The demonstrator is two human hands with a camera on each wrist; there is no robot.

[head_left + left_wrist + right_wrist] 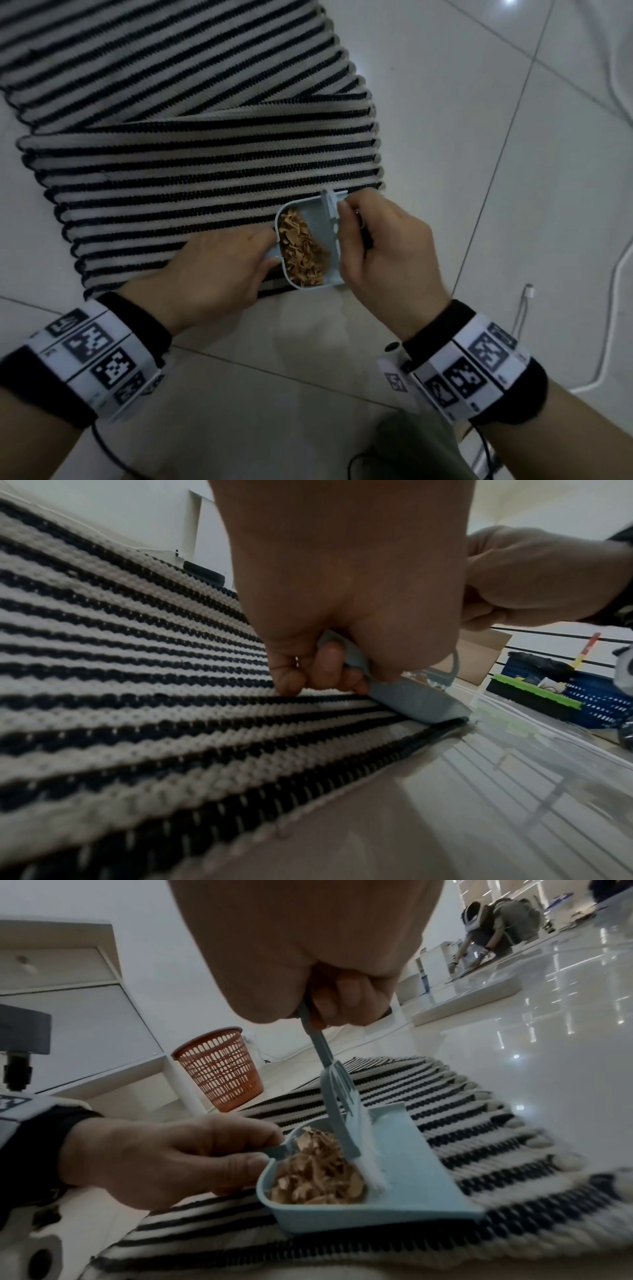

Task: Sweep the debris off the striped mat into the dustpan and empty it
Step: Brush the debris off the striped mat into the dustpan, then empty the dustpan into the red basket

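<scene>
A small light-blue dustpan point(322, 214) point(418, 1185) point(414, 702) rests on the near right corner of the black-and-white striped mat point(191, 164) point(479, 1123) point(137, 669). Brown flaky debris point(301, 250) point(318, 1175) is heaped at the pan's back. My left hand point(219, 270) point(325, 674) point(164, 1153) grips the pan's short handle. My right hand point(380, 246) point(335, 999) holds a blue brush point(330, 219) point(342, 1112) by its handle, upright, with its white bristles point(371, 1167) inside the pan against the debris.
An orange mesh waste basket point(219, 1069) stands beyond the mat's far end beside white furniture point(68, 993). White cables point(616, 274) lie on the glossy tiled floor point(479, 102) to the right. Another person point(496, 926) crouches far off. Blue crates point(589, 702) and a cardboard box point(476, 656) lie to the right.
</scene>
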